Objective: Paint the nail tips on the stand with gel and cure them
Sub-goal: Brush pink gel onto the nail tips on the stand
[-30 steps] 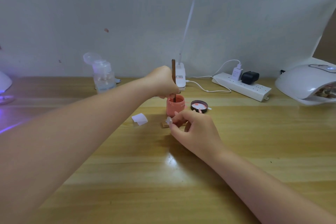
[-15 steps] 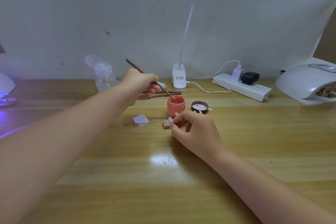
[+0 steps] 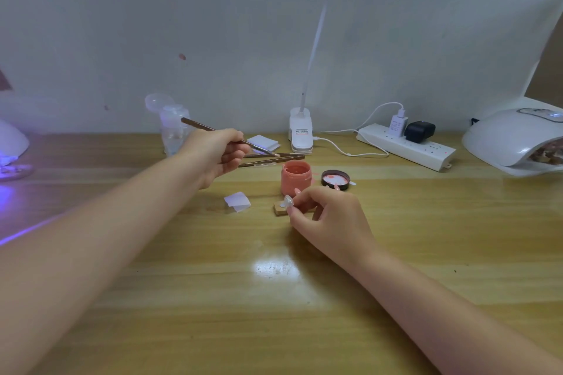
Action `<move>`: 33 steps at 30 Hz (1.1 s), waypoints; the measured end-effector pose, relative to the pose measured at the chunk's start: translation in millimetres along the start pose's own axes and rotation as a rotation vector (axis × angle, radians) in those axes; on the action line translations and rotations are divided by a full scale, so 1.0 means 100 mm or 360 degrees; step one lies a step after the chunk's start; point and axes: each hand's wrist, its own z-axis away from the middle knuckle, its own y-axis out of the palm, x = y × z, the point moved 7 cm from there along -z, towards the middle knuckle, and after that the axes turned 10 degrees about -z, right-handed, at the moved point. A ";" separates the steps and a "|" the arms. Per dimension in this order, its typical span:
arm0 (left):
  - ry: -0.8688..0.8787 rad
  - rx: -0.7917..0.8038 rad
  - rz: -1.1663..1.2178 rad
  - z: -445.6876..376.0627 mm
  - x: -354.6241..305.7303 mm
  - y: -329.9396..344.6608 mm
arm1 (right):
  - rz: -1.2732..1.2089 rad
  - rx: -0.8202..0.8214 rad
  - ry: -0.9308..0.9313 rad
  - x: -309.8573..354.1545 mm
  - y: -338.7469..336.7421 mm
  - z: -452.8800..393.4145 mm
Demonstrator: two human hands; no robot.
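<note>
Wooden table (image 3: 304, 298), left hand (image 3: 217, 158) gripping brush (image 3: 210, 129) lifted from pink jar (image 3: 296, 177), right hand (image 3: 330, 222) still pinching nail tip (image 3: 288, 200)

Taking the pink gel jar (image 3: 296, 177) as my landmark: the wooden table (image 3: 274, 298) nearer me is open for passage. Spare brushes (image 3: 271, 160) lie just behind it, its black lid (image 3: 335, 180) just right, folded paper (image 3: 237, 201) front-left, power strip (image 3: 405, 146) behind-right.
</note>
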 end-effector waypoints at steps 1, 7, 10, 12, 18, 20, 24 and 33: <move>0.0008 0.0022 0.0068 0.04 -0.01 0.00 | 0.0001 0.0001 0.0003 0.00 0.00 0.00; 0.0237 0.0251 0.0274 0.41 -0.06 0.02 | -0.0059 0.0002 0.0023 -0.02 -0.02 -0.01; 0.0452 0.0198 0.0215 0.62 -0.03 -0.05 | -0.0150 -0.0040 0.0039 -0.03 -0.04 -0.02; 0.0644 0.0112 0.0086 0.77 0.00 -0.12 | -0.0200 -0.0071 0.0049 -0.04 -0.06 -0.03; 0.1041 -0.0003 -0.0366 1.17 0.18 -0.09 | -0.0265 -0.0123 0.0030 -0.04 -0.10 -0.04; 0.1118 0.0041 -0.0422 1.25 0.22 -0.03 | -0.0274 -0.0123 0.0020 -0.04 -0.10 -0.05; 0.1335 0.0089 -0.0581 1.39 0.20 0.05 | -0.0276 -0.0143 -0.0018 -0.04 -0.11 -0.05; 0.1467 0.0026 -0.0720 1.43 0.19 0.07 | -0.0304 -0.0112 -0.0018 -0.07 -0.10 -0.05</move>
